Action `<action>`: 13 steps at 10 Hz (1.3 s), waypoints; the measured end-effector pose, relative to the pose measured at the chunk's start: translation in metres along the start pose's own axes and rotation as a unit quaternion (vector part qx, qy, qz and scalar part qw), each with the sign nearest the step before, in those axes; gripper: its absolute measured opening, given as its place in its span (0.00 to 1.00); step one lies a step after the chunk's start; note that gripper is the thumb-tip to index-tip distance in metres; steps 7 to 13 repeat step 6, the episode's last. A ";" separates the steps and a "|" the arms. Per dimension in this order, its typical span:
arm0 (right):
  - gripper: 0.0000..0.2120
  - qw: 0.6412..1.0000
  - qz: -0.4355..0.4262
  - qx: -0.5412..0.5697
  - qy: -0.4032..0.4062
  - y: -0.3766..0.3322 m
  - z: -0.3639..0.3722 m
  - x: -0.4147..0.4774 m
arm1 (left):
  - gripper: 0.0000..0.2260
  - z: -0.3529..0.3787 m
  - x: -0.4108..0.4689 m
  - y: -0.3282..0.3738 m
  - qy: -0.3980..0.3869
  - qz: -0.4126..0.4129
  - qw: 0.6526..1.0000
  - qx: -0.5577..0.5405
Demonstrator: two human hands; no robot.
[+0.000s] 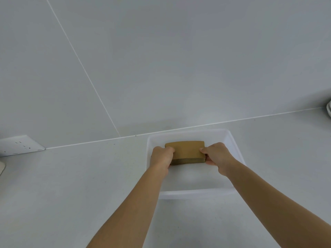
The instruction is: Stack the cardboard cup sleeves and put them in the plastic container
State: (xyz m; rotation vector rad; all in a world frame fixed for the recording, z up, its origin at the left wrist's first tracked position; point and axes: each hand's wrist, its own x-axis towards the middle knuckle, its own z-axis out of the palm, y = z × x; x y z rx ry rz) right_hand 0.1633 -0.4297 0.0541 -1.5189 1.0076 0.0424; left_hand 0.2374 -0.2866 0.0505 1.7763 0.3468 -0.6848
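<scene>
A stack of brown cardboard cup sleeves [186,152] is held flat inside the translucent white plastic container [195,192], toward its far half. My left hand [161,156] grips the stack's left end, thumb on top. My right hand [217,156] grips the right end the same way. Both forearms reach over the container's near rim. Whether the stack rests on the container's floor or hovers just above it cannot be told.
The container sits on a pale grey counter against a grey wall. A white wall socket [19,144] is at the far left. White dishes [329,110] peek in at the right edge. A pale object [1,167] lies at the left edge.
</scene>
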 end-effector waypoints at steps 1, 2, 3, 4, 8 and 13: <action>0.06 1.000 -0.001 0.004 -0.002 0.000 0.000 -0.002 | 0.11 -0.001 -0.001 0.001 -0.004 -0.005 1.000 -0.004; 0.08 1.000 -0.006 0.003 -0.012 -0.001 0.000 -0.003 | 0.14 -0.002 0.001 -0.001 -0.007 -0.007 1.000 -0.008; 0.11 1.000 -0.006 -0.003 -0.014 -0.002 0.000 -0.006 | 0.18 -0.003 -0.001 -0.001 -0.012 -0.011 1.000 -0.006; 0.18 1.000 -0.006 -0.012 -0.008 -0.001 -0.001 -0.005 | 0.22 -0.004 -0.001 0.001 -0.020 -0.016 1.000 0.000; 0.13 0.998 -0.028 -0.056 0.008 -0.017 -0.010 -0.014 | 0.24 -0.017 -0.013 0.011 -0.038 0.012 0.998 0.052; 0.13 0.998 -0.028 -0.056 0.008 -0.017 -0.010 -0.014 | 0.24 -0.017 -0.013 0.011 -0.038 0.012 0.998 0.052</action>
